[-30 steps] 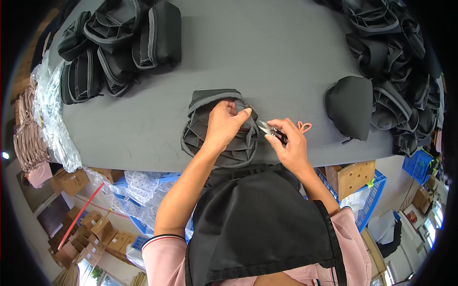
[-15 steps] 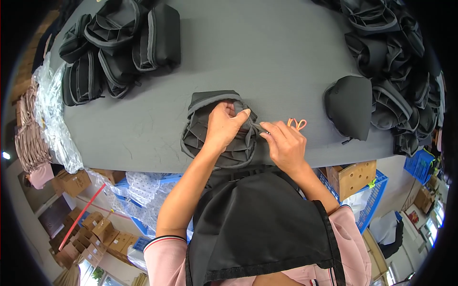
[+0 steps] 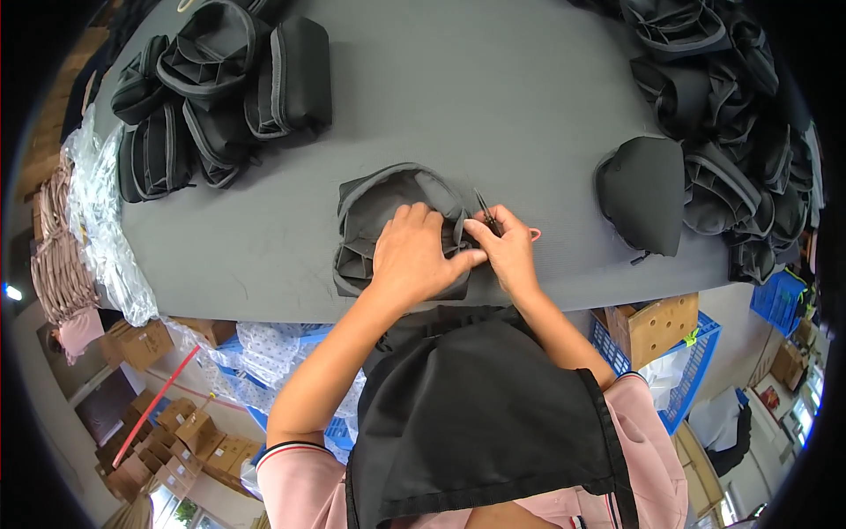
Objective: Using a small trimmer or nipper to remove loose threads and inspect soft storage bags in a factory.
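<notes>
A black pouch (image 3: 357, 199) with a grey-edged rim and inner dividers sits unfolded on the table in front of me. My left hand (image 3: 412, 256) lies over it with its fingers stretched into the inside and its thumb out toward the right side. At the pouch's right edge, my right hand (image 3: 508, 251) is closed, thumb and forefinger pinching at the rim. Small scissors (image 3: 486, 210) are held in that same hand, dark blades pointing up and away, a reddish handle loop showing beside the fingers. Whatever the right fingertips pinch is mostly hidden.
Several finished-looking black pouches (image 3: 300, 75) are grouped at the far left of the grey table (image 3: 458, 79). More black pouches (image 3: 714, 185) are heaped at the right. Clear plastic bags (image 3: 115, 238) hang over the left edge. Below the table stands a blue crate (image 3: 696, 361) with a wooden box.
My left hand has flattened over the pouch from a pinch at its rim. The right hand moved slightly left, and the scissors swung so their blades point away. The pouch's rim is spread wider.
</notes>
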A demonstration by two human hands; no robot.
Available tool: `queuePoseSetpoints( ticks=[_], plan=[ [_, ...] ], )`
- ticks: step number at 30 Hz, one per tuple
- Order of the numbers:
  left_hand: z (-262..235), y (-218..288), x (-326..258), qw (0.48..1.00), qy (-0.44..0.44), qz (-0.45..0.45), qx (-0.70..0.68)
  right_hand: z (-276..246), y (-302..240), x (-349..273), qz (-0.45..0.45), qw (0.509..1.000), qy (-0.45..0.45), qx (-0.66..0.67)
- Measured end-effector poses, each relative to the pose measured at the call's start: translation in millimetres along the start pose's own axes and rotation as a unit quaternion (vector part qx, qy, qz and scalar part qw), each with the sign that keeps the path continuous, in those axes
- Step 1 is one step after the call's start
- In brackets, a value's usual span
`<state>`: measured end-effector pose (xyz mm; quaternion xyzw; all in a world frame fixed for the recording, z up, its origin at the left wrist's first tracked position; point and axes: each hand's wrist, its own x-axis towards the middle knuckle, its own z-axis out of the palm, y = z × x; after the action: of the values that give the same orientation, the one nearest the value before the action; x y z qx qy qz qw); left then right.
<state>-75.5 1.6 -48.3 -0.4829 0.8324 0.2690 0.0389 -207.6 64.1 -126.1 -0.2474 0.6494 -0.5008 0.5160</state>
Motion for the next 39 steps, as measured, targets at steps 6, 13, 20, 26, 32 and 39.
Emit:
queuePoseSetpoints(
  ticks=[6, 13, 20, 26, 32, 39],
  plan=[
    [23, -7, 24, 1.0, 0.026, -0.013, -0.012, 7, 8, -4, 0.081, 0.995, -0.008, 0.051],
    [-3, -23, 39, 0.967, -0.113, -0.087, -0.209, 5, 0, 9, 0.146, 0.979, -0.029, 0.138],
    [20, -29, 49, 0.97, -0.011, -0.116, -0.213, 0, -8, 19, 0.162, 0.981, -0.063, 0.083],
    [23, -23, 45, 0.974, -0.001, -0.121, -0.19, -26, -32, 4, -0.14, 0.953, -0.037, -0.266],
    [23, -23, 46, 0.976, -0.009, -0.127, -0.174, -37, -45, 15, -0.347, 0.822, -0.094, -0.442],
    [26, -26, 46, 0.976, 0.001, -0.128, -0.175, -33, -46, 25, -0.443, 0.735, -0.131, -0.496]
  ],
)
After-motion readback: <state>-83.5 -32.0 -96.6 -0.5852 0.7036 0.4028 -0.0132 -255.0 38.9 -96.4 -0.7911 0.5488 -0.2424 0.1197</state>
